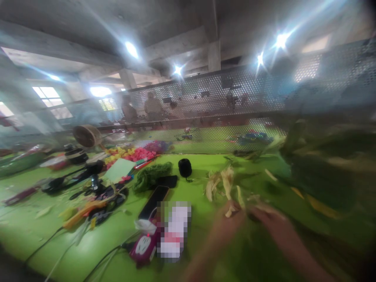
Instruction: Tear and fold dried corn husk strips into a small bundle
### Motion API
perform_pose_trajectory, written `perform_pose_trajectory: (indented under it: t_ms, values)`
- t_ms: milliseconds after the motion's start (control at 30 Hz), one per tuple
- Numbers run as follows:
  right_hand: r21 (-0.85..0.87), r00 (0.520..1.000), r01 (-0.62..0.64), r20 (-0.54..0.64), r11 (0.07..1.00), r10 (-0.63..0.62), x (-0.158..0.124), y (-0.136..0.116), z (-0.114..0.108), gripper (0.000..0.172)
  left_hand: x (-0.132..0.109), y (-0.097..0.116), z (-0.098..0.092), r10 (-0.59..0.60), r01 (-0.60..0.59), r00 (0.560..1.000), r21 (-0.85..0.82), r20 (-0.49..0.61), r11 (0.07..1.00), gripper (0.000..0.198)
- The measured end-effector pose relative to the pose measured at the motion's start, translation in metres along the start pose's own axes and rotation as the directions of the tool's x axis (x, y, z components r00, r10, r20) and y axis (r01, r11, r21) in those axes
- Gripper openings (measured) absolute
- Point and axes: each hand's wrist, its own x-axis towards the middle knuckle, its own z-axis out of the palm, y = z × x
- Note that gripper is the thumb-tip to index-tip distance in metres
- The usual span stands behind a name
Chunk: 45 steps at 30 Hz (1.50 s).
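Both hands meet low in the picture over a bright green table, and both are smeared by motion. My left hand and my right hand are close together around pale dried husk strips. More pale husk strips lie just beyond the fingers. Whether the fingers are pinched on a strip is too blurred to tell. A large blurred green mass fills the right side.
A dark phone, a small magenta device with cables, a black thread spool, a green knitted bundle, scissors and tools lie left of the hands. A perforated metal screen stands behind the table; people sit beyond it.
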Motion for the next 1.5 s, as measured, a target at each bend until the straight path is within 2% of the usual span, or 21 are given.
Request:
perform_pose_trajectory:
  t_ms: [167, 300, 367, 433, 467, 567, 700, 800, 933, 1033, 1100, 1133, 1200, 1233, 1333, 1400, 1500]
  values:
    - [-0.105, 1.0, 0.009, -0.023, 0.994, -0.011, -0.002, 0.001, -0.005, 0.031, -0.001, 0.0, -0.001, 0.106, -0.113, 0.992, 0.102, 0.073, 0.988, 0.028]
    - [-0.096, 0.999, -0.003, 0.036, 0.995, 0.007, 0.013, 0.011, -0.013, 0.029, -0.003, 0.003, -0.004, 0.123, -0.135, 0.989, 0.169, 0.079, 0.976, 0.024]
    - [-0.069, 0.997, -0.049, 0.063, 0.996, 0.054, 0.026, 0.018, -0.019, 0.026, -0.004, 0.004, -0.005, 0.146, -0.165, 0.985, 0.249, 0.095, 0.954, 0.02]
    - [-0.023, 0.989, -0.124, 0.075, 0.992, 0.126, 0.037, 0.024, -0.024, 0.04, -0.005, 0.004, -0.005, 0.178, -0.213, 0.975, 0.333, 0.133, 0.918, 0.016]
    - [-0.019, 0.983, -0.139, 0.121, 0.99, 0.14, 0.039, 0.026, -0.026, 0.043, -0.006, 0.003, -0.005, 0.189, -0.236, 0.969, 0.369, 0.159, 0.899, 0.014]
    - [-0.087, 0.98, -0.072, 0.177, 0.994, 0.087, 0.035, 0.026, -0.025, 0.038, -0.007, 0.001, -0.003, 0.186, -0.27, 0.957, 0.445, 0.222, 0.854, 0.011]
    - [-0.133, 0.997, -0.005, 0.079, 0.991, 0.016, 0.017, 0.012, -0.019, 0.024, -0.007, -0.001, -0.002, 0.211, -0.295, 0.95, 0.439, 0.229, 0.848, 0.009]
    - [-0.144, 1.0, 0.0, 0.001, 0.99, 0.0, 0.011, 0.001, -0.015, 0.021, -0.009, 0.003, -0.001, 0.19, -0.281, 0.948, 0.395, 0.256, 0.875, 0.008]
    - [-0.192, 1.0, 0.005, -0.005, 0.981, -0.006, 0.011, -0.003, -0.014, 0.022, -0.012, 0.008, 0.001, 0.178, -0.295, 0.936, 0.398, 0.305, 0.869, 0.006]
    - [-0.258, 0.998, 0.059, 0.019, 0.964, -0.056, 0.014, 0.003, -0.017, 0.019, -0.011, 0.004, 0.001, 0.148, -0.261, 0.95, 0.441, 0.273, 0.859, 0.009]
    - [-0.323, 0.98, 0.199, 0.044, 0.925, -0.196, 0.016, 0.007, -0.02, 0.02, -0.009, -0.001, 0.0, 0.134, -0.222, 0.967, 0.454, 0.218, 0.863, 0.01]
    - [-0.361, 0.955, 0.294, 0.069, 0.885, -0.289, 0.016, 0.008, -0.021, 0.023, -0.007, -0.003, 0.0, 0.128, -0.205, 0.972, 0.446, 0.196, 0.871, 0.011]
    - [-0.423, 0.881, 0.47, 0.181, 0.775, -0.436, 0.014, 0.007, -0.021, 0.026, -0.005, -0.006, 0.001, 0.123, -0.186, 0.977, 0.41, 0.175, 0.893, 0.013]
    - [-0.44, 0.848, 0.529, 0.257, 0.725, -0.463, 0.012, 0.005, -0.02, 0.026, -0.005, -0.007, 0.002, 0.115, -0.178, 0.977, 0.395, 0.177, 0.901, 0.013]
    - [-0.484, 0.8, 0.599, 0.407, 0.638, -0.442, 0.006, -0.001, -0.014, 0.019, -0.005, -0.003, 0.007, 0.102, -0.175, 0.972, 0.371, 0.21, 0.912, 0.02]
    - [-0.541, 0.796, 0.605, 0.412, 0.584, -0.443, 0.003, -0.002, -0.01, 0.012, -0.006, 0.0, 0.012, 0.124, -0.198, 0.961, 0.3, 0.249, 0.933, 0.024]
    - [-0.61, 0.799, 0.597, 0.394, 0.521, -0.454, 0.002, 0.001, -0.008, 0.011, -0.005, -0.004, 0.015, 0.14, -0.194, 0.956, 0.2, 0.258, 0.96, 0.02]
